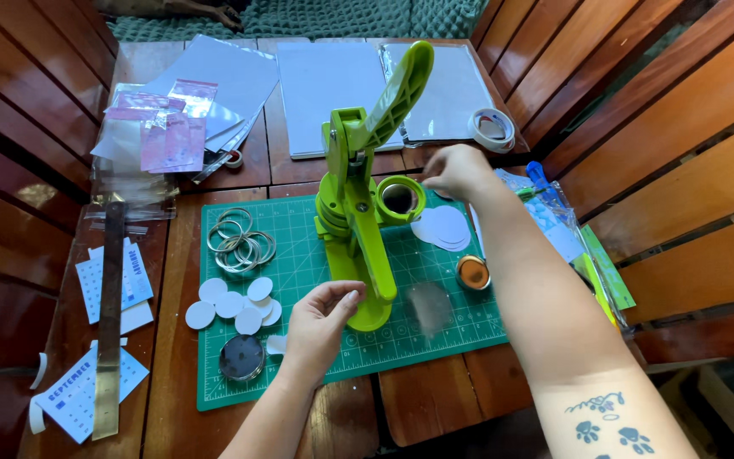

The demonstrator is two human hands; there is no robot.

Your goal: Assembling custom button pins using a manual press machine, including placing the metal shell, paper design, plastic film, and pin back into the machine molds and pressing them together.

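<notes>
Glossy lime-green button press [358, 204] stands on the gridded green cutting mat [299, 374], its lever tilted up and away, its round die ring swung to the right. Left hand [320, 319] hovers beside the press base, fingertips drawn together, though what they pinch, if anything, I cannot tell. Right hand [456, 172] reaches across just past the die ring, fingers bunched downward above a stack of white paper discs [442, 228]. More white paper circles [235, 304] lie left, near thin metal rings [239, 240] and a dark round disc [242, 357].
</notes>
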